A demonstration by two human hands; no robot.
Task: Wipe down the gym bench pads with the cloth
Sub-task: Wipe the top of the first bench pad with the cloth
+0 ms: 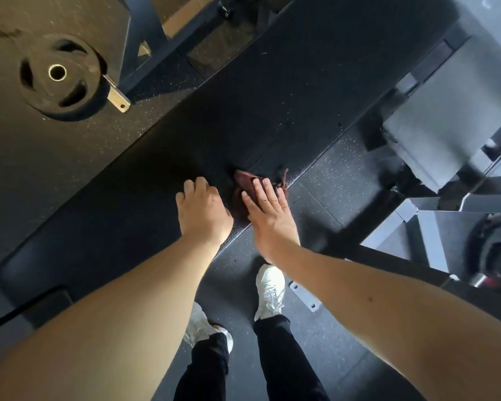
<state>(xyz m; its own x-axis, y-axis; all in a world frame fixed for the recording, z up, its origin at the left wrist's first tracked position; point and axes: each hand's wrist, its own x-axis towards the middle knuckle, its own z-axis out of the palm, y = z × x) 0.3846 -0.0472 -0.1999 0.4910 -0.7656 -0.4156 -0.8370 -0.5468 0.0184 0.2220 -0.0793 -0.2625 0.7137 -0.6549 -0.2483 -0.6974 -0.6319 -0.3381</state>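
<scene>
Right hand flat on maroon cloth, mid-frame; left hand, fingers curled empty, rests on bench pad.

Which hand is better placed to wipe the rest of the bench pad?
Right. The right hand lies flat on the cloth, on the bench pad; the left hand rests beside it, holding nothing.
</scene>
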